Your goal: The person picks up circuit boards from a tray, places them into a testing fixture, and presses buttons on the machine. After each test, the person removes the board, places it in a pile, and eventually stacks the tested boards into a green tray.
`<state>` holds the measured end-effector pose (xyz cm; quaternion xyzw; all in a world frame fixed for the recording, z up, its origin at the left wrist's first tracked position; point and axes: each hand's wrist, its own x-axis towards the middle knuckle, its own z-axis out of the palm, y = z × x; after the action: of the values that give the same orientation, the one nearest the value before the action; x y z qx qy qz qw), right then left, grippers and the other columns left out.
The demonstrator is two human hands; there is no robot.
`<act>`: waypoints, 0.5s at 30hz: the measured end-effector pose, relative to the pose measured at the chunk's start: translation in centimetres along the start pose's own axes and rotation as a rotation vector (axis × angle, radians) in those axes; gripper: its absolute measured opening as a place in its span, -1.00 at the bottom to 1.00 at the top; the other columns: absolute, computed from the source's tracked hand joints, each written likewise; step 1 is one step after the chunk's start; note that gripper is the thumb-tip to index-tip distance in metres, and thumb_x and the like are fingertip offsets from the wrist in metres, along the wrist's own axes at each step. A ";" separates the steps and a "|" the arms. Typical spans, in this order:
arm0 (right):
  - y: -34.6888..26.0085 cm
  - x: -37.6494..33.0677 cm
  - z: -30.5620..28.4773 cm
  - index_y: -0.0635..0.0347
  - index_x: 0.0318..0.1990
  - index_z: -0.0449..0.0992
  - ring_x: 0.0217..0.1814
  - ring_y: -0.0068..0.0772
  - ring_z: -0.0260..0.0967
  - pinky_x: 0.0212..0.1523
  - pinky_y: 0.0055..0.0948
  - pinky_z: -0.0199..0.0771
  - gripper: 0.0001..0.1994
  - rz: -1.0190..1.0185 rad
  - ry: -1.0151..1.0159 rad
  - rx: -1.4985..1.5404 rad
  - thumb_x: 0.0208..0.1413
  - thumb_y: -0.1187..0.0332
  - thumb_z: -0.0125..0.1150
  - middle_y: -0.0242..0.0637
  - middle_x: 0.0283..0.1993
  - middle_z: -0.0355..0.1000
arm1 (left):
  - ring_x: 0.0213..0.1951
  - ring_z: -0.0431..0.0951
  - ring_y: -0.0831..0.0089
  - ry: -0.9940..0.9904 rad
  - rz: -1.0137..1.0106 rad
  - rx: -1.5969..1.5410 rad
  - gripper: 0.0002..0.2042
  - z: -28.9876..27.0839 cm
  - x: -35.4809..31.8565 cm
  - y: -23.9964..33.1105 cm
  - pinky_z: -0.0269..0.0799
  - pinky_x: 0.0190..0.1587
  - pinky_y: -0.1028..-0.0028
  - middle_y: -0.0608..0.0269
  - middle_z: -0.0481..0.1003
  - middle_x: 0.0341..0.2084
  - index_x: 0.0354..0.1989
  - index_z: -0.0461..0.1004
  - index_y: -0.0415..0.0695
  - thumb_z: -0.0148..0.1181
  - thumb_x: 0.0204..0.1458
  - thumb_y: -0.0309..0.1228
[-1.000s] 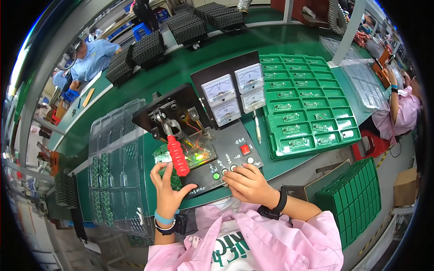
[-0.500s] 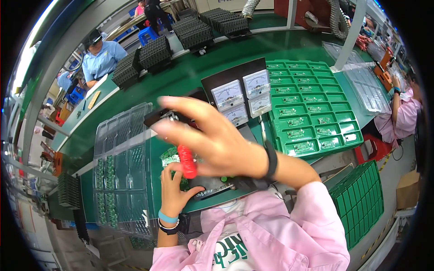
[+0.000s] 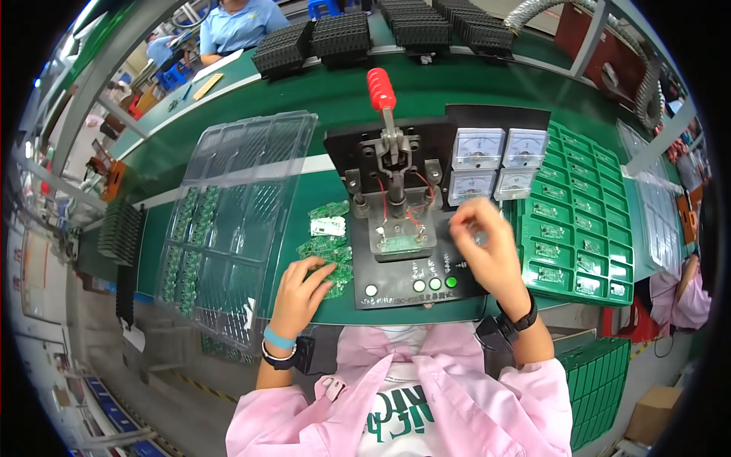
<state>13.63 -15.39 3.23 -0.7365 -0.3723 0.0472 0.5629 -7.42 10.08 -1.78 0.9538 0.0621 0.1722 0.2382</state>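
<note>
My left hand (image 3: 298, 297) rests with bent, parted fingers on a loose pile of green circuit boards (image 3: 324, 247); I cannot tell whether one is gripped. To their right stands a black test fixture (image 3: 373, 286) with a toggle clamp, whose red handle (image 3: 381, 89) points up. Under the clamp is a clear block (image 3: 415, 228) with red wires; a green board shows at its lower edge. Over the fixture's right side hovers my right hand (image 3: 493, 255), slightly blurred, fingers curled and thumb apart, with nothing visible in it. Round buttons (image 3: 435, 284) line the fixture's front.
Four-dial meter panel (image 3: 499, 114) stands behind my right hand. Right of it, a green compartment tray (image 3: 572, 247) carries boards. Clear plastic trays (image 3: 244, 251) lie at left, partly filled with boards. Black racks (image 3: 343, 34) line the far edge, near a person in blue (image 3: 240, 27).
My right hand has let go of the red handle, which has swung from low near me to upright. That hand is now at the fixture's right. The head view has shifted too.
</note>
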 end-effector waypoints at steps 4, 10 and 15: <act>0.2 -0.4 1.9 0.28 -0.18 0.54 -0.32 -0.55 0.27 -0.31 -0.58 0.30 -0.79 0.149 -0.237 0.018 -0.01 0.51 0.29 -0.34 -0.23 0.31 | -0.06 0.42 0.18 0.008 0.126 0.199 -0.82 0.4 1.5 0.3 0.35 -0.03 0.27 0.15 0.43 -0.14 -0.26 0.54 -0.18 0.29 -0.09 -0.54; 0.2 0.0 3.4 0.22 -0.14 0.56 -0.36 -0.46 0.25 -0.35 -0.49 0.27 -0.71 0.137 -0.235 -0.167 -0.09 0.43 0.38 -0.33 -0.28 0.26 | -0.29 0.50 0.15 0.045 0.022 -0.049 -0.89 0.1 1.0 -0.4 0.43 -0.18 0.34 0.13 0.49 -0.31 -0.32 0.50 -0.21 0.25 -0.04 -0.58; 1.0 0.3 4.1 0.19 -0.16 0.55 -0.34 -0.35 0.26 -0.33 -0.41 0.29 -0.68 0.139 -0.207 -0.192 -0.13 0.39 0.41 -0.28 -0.27 0.28 | -0.47 0.49 0.24 0.126 0.002 -0.166 -0.84 -0.9 2.2 0.9 0.45 -0.27 0.40 0.20 0.44 -0.54 -0.21 0.42 -0.23 0.16 0.02 -0.64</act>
<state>12.35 -12.11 0.97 -0.8021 -0.3792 0.1257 0.4439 -5.69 10.07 0.05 0.9181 0.0614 0.2367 0.3118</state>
